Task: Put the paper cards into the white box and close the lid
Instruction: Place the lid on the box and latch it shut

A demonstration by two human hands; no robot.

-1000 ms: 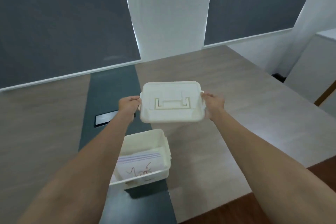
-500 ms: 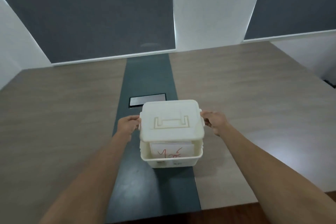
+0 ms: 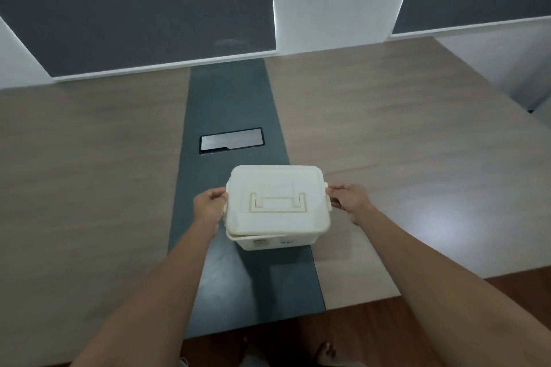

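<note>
A white plastic box (image 3: 275, 242) is standing on the dark green strip (image 3: 229, 104) that is running down the middle of the wooden table (image 3: 89, 173), with its right part reaching over onto the lighter wood. A white lid (image 3: 277, 197) with a flat folded handle (image 3: 278, 202) moulded into its top is sitting over the box, covering almost all of it; only a narrow band of the box's near wall is showing below the lid's near edge. The lid's near left corner is looking slightly proud of the box rim, so whether it is fully seated cannot be told. The paper cards are not showing, being hidden beneath the lid.

The left hand (image 3: 210, 207) is gripping the lid's left edge, fingers curled around the side tab and thumb lying on top. The right hand (image 3: 348, 199) is holding the lid's right edge in the same way, fingers wrapping the side and thumb resting along the top corner. Both bare forearms are reaching in from the near side of the scene.

Farther along the green strip, beyond the box, a rectangular recessed panel (image 3: 232, 140) with a glossy cover is lying flush in the table. Dark grey panels (image 3: 134, 9) are lining the far wall, and a bare foot (image 3: 326, 351) is showing on the brown floor at the near edge.
</note>
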